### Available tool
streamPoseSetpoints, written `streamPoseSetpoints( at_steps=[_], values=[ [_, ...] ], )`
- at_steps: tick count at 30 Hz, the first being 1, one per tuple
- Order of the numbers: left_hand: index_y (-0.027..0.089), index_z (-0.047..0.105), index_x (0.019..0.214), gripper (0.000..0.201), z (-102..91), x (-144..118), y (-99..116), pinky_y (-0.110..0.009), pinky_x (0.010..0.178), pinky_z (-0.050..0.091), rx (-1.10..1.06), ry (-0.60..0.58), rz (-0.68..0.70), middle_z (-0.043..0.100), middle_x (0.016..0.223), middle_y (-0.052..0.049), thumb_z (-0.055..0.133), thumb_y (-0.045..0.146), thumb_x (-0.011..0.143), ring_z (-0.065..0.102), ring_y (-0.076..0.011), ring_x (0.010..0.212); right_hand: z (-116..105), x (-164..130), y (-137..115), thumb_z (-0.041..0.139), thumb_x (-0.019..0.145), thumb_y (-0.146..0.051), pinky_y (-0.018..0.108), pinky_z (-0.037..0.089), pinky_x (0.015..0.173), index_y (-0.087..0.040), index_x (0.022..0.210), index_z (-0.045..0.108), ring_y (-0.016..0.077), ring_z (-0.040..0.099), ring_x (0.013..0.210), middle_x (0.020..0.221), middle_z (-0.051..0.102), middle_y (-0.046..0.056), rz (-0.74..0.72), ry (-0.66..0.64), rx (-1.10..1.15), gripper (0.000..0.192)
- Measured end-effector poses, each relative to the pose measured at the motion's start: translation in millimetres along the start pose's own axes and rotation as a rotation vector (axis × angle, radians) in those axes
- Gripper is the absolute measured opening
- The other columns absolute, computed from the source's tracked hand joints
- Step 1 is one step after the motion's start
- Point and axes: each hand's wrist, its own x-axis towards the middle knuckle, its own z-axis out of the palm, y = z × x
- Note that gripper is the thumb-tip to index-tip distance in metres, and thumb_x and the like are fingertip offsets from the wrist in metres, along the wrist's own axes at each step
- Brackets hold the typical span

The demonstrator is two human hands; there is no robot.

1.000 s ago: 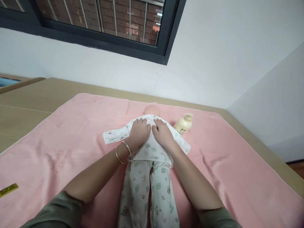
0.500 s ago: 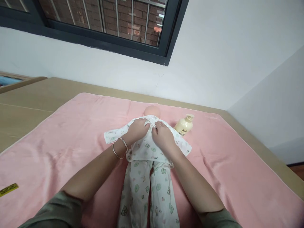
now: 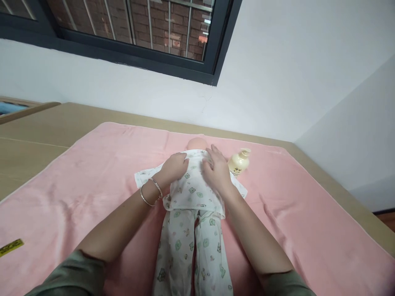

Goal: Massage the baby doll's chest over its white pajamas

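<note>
A baby doll [image 3: 196, 143] lies on its back on a pink towel [image 3: 92, 172], dressed in a white printed shirt [image 3: 193, 189] and matching trousers [image 3: 191, 250]. My left hand [image 3: 174, 166], with two bangles on the wrist, rests flat on the doll's left shoulder area of the shirt. My right hand [image 3: 217, 168] lies flat on the shirt's other shoulder, fingers spread toward the doll's neck. Neither hand pinches the cloth that I can see. Only the top of the doll's head shows.
A cream pump bottle [image 3: 239, 162] lies on the towel just right of my right hand. The towel covers a wooden table [image 3: 37, 131] set against a white wall under a dark-framed window. A yellow tag [image 3: 10, 247] lies at the towel's left edge.
Both hands have slid apart from the middle of the doll's chest toward its shoulders, smoothing the shirt. The right hand moved up near the neck.
</note>
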Motion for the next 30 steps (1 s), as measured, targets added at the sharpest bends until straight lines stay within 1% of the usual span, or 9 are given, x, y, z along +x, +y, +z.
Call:
streamPoseSetpoints(
  at_steps=[3, 5, 6, 11, 16, 21, 25, 27, 30],
  values=[
    [0.014, 0.067, 0.117, 0.041, -2.6, -1, 0, -0.038, 0.097, 0.051, -0.007, -0.007, -0.011, 0.072, 0.122, -0.017, 0.031, 0.021, 0.099, 0.068, -0.0279, 0.112, 8, -5, -9, 0.046, 0.101, -0.036, 0.058, 0.014, 0.127, -0.012, 0.150, 0.049, 0.0319, 0.019, 0.157, 0.164, 0.034, 0.016, -0.090, -0.184, -0.107, 0.055],
    [0.014, 0.066, 0.124, 0.042, -3.3, -2, 0, -0.037, 0.100, 0.050, -0.020, -0.011, -0.014, 0.071, 0.127, -0.017, 0.033, 0.016, 0.097, 0.067, -0.0275, 0.117, 9, -7, -12, 0.043, 0.103, -0.038, 0.061, 0.013, 0.125, -0.014, 0.152, 0.047, 0.0335, 0.016, 0.158, 0.165, 0.034, 0.016, -0.080, -0.293, -0.121, 0.055],
    [0.013, 0.065, 0.126, 0.044, -4.0, -3, 1, -0.037, 0.101, 0.049, -0.024, -0.011, -0.017, 0.070, 0.129, -0.017, 0.034, 0.015, 0.095, 0.066, -0.0275, 0.119, 9, -7, -13, 0.042, 0.104, -0.039, 0.061, 0.014, 0.125, -0.014, 0.153, 0.045, 0.0336, 0.015, 0.158, 0.165, 0.033, 0.016, -0.064, -0.309, -0.115, 0.055],
    [0.011, 0.065, 0.128, 0.046, -9.5, -4, 2, -0.039, 0.107, 0.047, -0.065, 0.028, -0.025, 0.070, 0.131, -0.018, 0.035, 0.016, 0.095, 0.063, -0.0282, 0.126, 6, -6, -16, 0.042, 0.103, -0.036, 0.057, 0.013, 0.127, -0.012, 0.157, 0.038, 0.0311, 0.013, 0.159, 0.167, 0.027, 0.017, -0.030, -0.204, -0.092, 0.059],
    [0.012, 0.068, 0.125, 0.043, -15.6, -5, 9, -0.040, 0.110, 0.047, -0.208, 0.151, -0.020, 0.069, 0.133, -0.015, 0.040, 0.026, 0.095, 0.064, -0.0285, 0.125, 9, -6, -15, 0.042, 0.103, -0.036, 0.059, 0.013, 0.126, -0.011, 0.153, 0.045, 0.0347, 0.017, 0.157, 0.167, 0.029, 0.017, -0.029, -0.332, -0.092, 0.056],
    [0.011, 0.065, 0.130, 0.048, -19.6, -10, 19, -0.041, 0.115, 0.044, -0.363, 0.288, -0.036, 0.067, 0.138, -0.014, 0.042, 0.031, 0.095, 0.060, -0.0275, 0.132, 12, -6, -14, 0.041, 0.103, -0.033, 0.052, 0.019, 0.127, -0.007, 0.157, 0.036, 0.0309, 0.020, 0.157, 0.165, 0.032, 0.020, 0.007, -0.225, -0.048, 0.061],
    [0.010, 0.066, 0.129, 0.049, -20.0, -16, 30, -0.042, 0.116, 0.043, -0.507, 0.298, -0.043, 0.066, 0.139, -0.015, 0.045, 0.034, 0.092, 0.059, -0.0279, 0.133, 16, -8, -16, 0.043, 0.102, -0.031, 0.057, 0.020, 0.125, -0.007, 0.152, 0.044, 0.0342, 0.024, 0.155, 0.163, 0.036, 0.021, -0.004, -0.259, -0.090, 0.056],
    [0.010, 0.067, 0.128, 0.048, -18.5, -20, 35, -0.042, 0.117, 0.042, -0.601, 0.295, -0.037, 0.066, 0.139, -0.015, 0.047, 0.035, 0.091, 0.059, -0.0280, 0.133, 8, -7, -19, 0.044, 0.101, -0.030, 0.054, 0.022, 0.125, -0.008, 0.150, 0.048, 0.0323, 0.029, 0.154, 0.161, 0.040, 0.020, -0.008, -0.237, -0.046, 0.054],
    [0.014, 0.069, 0.122, 0.044, -14.0, -27, 44, -0.044, 0.119, 0.039, -0.745, 0.258, -0.030, 0.068, 0.136, -0.013, 0.052, 0.038, 0.090, 0.059, -0.0287, 0.133, -24, -4, -23, 0.044, 0.099, -0.028, 0.047, 0.024, 0.127, -0.012, 0.149, 0.050, 0.0259, 0.035, 0.152, 0.158, 0.046, 0.015, -0.026, -0.091, 0.040, 0.054]
  ],
)
